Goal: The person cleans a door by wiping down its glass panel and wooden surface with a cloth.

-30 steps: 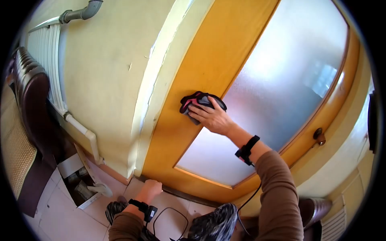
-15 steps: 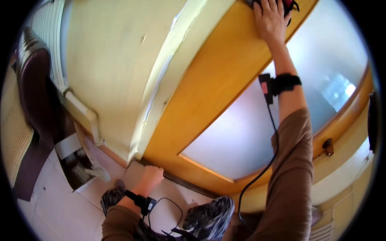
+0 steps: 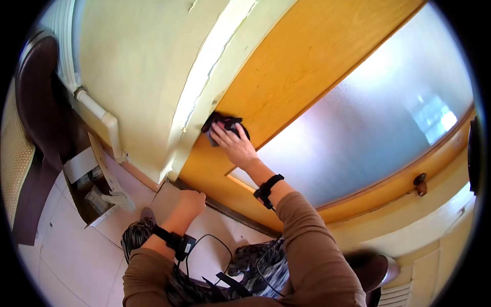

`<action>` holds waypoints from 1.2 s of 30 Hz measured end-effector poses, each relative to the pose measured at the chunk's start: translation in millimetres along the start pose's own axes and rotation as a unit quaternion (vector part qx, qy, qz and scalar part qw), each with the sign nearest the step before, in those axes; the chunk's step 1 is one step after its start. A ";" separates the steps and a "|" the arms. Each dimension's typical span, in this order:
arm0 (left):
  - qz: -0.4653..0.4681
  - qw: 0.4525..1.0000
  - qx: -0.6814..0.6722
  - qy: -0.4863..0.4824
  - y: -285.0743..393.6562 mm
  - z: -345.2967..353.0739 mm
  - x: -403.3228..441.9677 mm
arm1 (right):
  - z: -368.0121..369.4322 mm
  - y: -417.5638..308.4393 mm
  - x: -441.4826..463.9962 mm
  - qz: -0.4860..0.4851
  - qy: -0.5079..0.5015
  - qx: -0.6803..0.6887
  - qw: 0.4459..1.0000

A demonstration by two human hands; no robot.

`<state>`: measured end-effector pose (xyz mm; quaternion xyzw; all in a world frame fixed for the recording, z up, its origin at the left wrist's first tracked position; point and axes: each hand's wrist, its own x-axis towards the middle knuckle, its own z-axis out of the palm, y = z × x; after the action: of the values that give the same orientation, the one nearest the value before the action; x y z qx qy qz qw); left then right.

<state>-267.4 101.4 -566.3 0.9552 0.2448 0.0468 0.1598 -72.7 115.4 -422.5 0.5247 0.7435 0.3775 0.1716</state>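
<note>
My right hand [image 3: 238, 147] presses a crumpled dark cloth [image 3: 244, 129], with black, reddish and grey parts, against the yellow-brown wooden door [image 3: 291, 66]. Its fingers lie over the cloth, near the door's left edge beside the pale frame [image 3: 207, 110]. The cloth's underside is hidden. My left hand [image 3: 191, 203] is curled into a fist low in front of me, above the tiled floor and apart from the door. Nothing shows in it. The door's frosted glass panel [image 3: 358, 123] is to the right of my right hand.
An open box [image 3: 84, 202] with small items stands on the floor at the left, near a dark chair [image 3: 38, 97]. A white pipe [image 3: 97, 110] runs along the wall. The door has a handle [image 3: 420, 185] at the right. Cables hang from both wrist straps.
My right hand has brought the cloth from the upper part of the view down and left along the door. My left hand stays closed in nearly the same place.
</note>
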 end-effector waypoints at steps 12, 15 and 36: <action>0.041 0.998 0.008 0.037 -3.9 -7.5 -8.8 | -171.0 226.1 2.3 0.067 0.242 -0.083 0.964; 0.042 0.999 -0.004 0.014 -1.8 -12.5 -7.7 | -202.9 293.7 14.4 0.079 0.459 0.101 0.879; -0.017 0.997 -0.017 -0.069 10.6 -1.2 -7.2 | 64.7 -50.9 -50.0 0.126 0.041 0.111 0.985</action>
<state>-269.2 89.5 -561.8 0.9491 0.2482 -0.0175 0.1932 -44.1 86.1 -509.7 0.6141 0.7148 0.3329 0.0327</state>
